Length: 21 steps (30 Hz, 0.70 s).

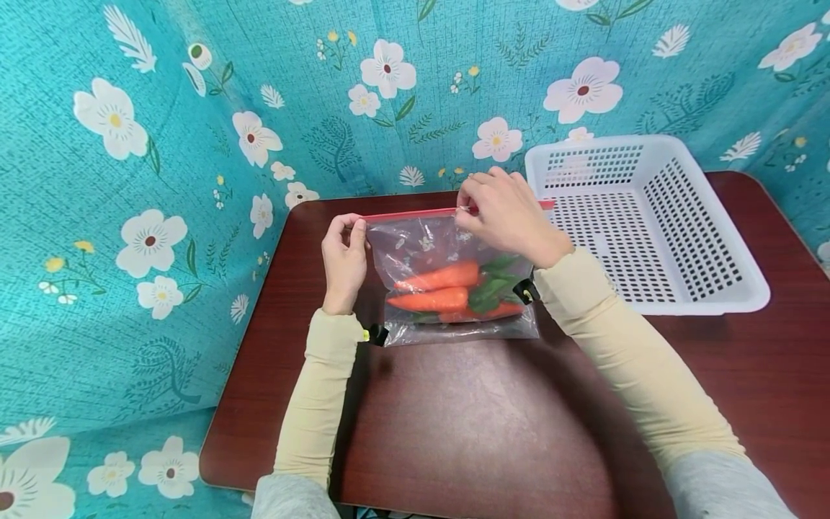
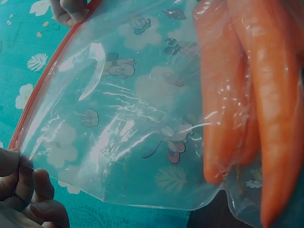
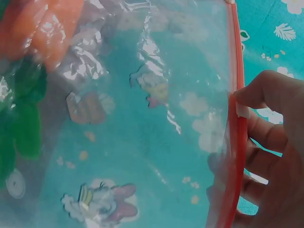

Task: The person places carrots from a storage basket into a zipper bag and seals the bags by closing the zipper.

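Note:
A clear zip bag with a red top strip and printed cartoon figures is held up over the table. Inside it lie several orange carrots with green leaves. At the bag's top left corner my left hand pinches the edge between thumb and fingers. Partway along the red strip, my right hand pinches a small white slider with thumb and forefinger. The right wrist view has its other fingers behind the strip.
A white plastic basket with perforated walls stands on the right of the dark red-brown table. Behind and to the left hangs a turquoise flowered cloth.

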Each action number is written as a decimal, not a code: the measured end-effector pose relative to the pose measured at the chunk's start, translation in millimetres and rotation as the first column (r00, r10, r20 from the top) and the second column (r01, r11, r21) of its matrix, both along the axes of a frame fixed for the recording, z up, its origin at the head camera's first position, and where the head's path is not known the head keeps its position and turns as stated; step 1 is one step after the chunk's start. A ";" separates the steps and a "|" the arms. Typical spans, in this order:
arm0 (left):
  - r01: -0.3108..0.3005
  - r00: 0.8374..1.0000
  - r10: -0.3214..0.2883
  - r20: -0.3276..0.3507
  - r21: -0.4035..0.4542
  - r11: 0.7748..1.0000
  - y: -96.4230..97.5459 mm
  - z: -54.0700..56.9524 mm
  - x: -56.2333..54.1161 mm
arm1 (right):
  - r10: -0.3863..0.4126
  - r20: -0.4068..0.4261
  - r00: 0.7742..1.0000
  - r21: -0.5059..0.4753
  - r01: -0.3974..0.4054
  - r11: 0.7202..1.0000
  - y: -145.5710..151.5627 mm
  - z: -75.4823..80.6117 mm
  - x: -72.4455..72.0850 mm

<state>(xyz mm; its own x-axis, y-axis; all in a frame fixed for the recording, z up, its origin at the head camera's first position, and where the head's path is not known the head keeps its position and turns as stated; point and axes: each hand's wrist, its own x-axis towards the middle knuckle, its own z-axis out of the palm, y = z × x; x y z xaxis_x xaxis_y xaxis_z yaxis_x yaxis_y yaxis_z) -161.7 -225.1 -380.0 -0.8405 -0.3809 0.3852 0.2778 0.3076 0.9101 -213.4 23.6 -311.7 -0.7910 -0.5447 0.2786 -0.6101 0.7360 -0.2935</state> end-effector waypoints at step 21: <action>0.016 0.999 -0.018 0.035 0.038 0.999 10.5 25.3 16.5 | -0.040 0.013 0.999 -0.054 0.041 0.998 24.5 -6.1 -7.8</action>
<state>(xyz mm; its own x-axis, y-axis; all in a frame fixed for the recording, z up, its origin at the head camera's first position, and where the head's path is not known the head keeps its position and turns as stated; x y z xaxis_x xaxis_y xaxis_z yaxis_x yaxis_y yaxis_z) -145.2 -214.6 -354.7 -0.8598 -0.3803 0.3409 0.2501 0.2683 0.9303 -221.3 48.0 -317.9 -0.8155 -0.4965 0.2973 -0.5764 0.7426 -0.3410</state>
